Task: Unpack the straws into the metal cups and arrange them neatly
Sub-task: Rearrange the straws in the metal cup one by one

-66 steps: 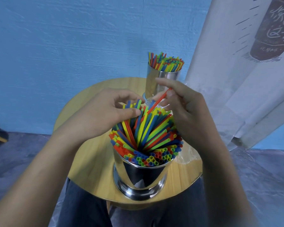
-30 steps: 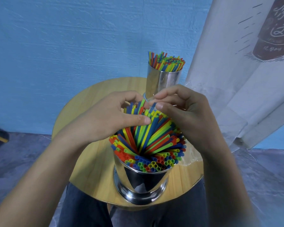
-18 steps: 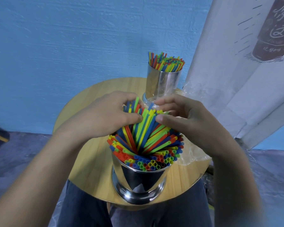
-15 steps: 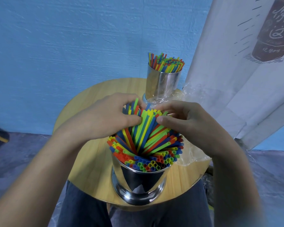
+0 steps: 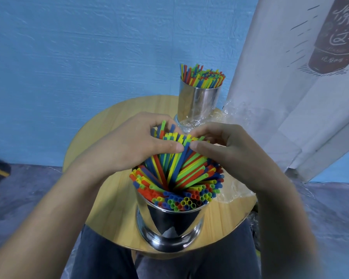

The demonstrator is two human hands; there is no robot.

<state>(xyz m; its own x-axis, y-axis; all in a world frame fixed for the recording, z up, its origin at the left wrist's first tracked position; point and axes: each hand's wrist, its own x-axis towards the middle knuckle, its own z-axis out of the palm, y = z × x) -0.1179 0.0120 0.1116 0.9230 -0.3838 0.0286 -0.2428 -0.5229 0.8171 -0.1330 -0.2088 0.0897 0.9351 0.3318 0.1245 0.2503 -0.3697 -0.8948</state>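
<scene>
On the round wooden tabletop (image 5: 113,190), at its near edge: near metal cup (image 5: 169,224), upright, packed with multicoloured straws (image 5: 181,178) in red, blue, green and yellow; the near-side straws fan outward over the rim, open ends toward the camera. The left hand (image 5: 133,146) and right hand (image 5: 228,150) are both wrapped round the far-side part of the bunch above the cup; fingers curled behind it, thumbs in front, thumb tips almost meeting across a blue straw; both hands grasp straws, neither touches the cup. Straw tips poke up between the two sets of fingers, uneven in height. The far metal cup (image 5: 197,101) stands upright at the far edge of the tabletop, well apart from the near one; it holds a second bunch (image 5: 201,76) of the same colours, standing upright. Clear plastic wrapping (image 5: 238,190) lies crumpled on the tabletop right of the near cup, under the right wrist; more lies at the base of the far cup. A white printed cloth (image 5: 290,87) hangs at right; blue wall (image 5: 89,57) behind.
</scene>
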